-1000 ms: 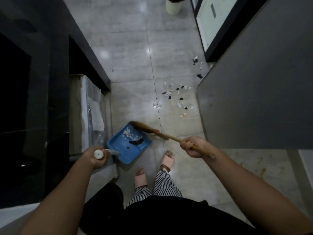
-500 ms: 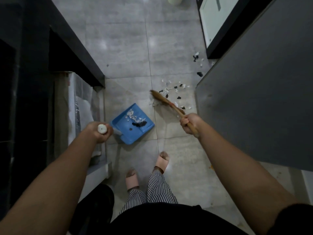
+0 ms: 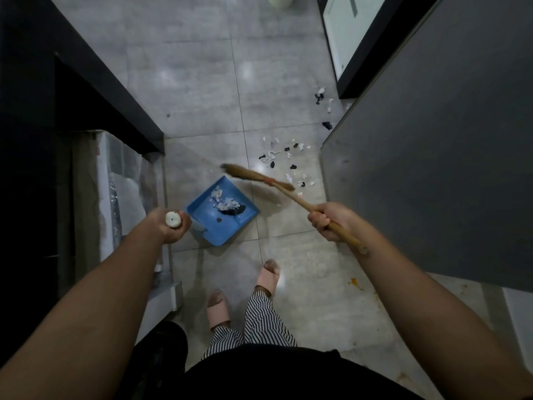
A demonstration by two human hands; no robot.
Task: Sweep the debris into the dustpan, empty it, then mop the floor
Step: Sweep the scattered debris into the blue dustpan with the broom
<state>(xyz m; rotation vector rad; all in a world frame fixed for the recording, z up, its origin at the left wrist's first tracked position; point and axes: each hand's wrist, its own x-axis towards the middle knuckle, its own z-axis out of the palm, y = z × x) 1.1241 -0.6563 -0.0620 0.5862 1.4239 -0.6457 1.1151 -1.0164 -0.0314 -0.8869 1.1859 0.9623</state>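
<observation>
Head view: the blue plastic dustpan [image 3: 230,230] sits flat on the grey tiled floor [image 3: 202,82] at frame centre, with its open edge toward the upper right. White and black scraps [image 3: 226,202] lie inside it.

The left hand [image 3: 170,228], centre left, is a fist wrapped round the dustpan's upright handle. The handle's white round end cap [image 3: 173,220] shows at the top of the fist. The left arm is extended from the lower left.

The right hand [image 3: 331,220], centre right, is clenched round the wooden stick of the straw broom [image 3: 253,176]. The stick end pokes out past the wrist. The bristle head is blurred, just above the dustpan's upper corner. Contact with the floor: can't tell.

Loose white and black debris [image 3: 285,160] lies up and right of the broom head. A smaller patch [image 3: 323,101] is further up by the dark grey panel [image 3: 432,140].

Pink slippers [image 3: 268,277] are below the dustpan.
</observation>
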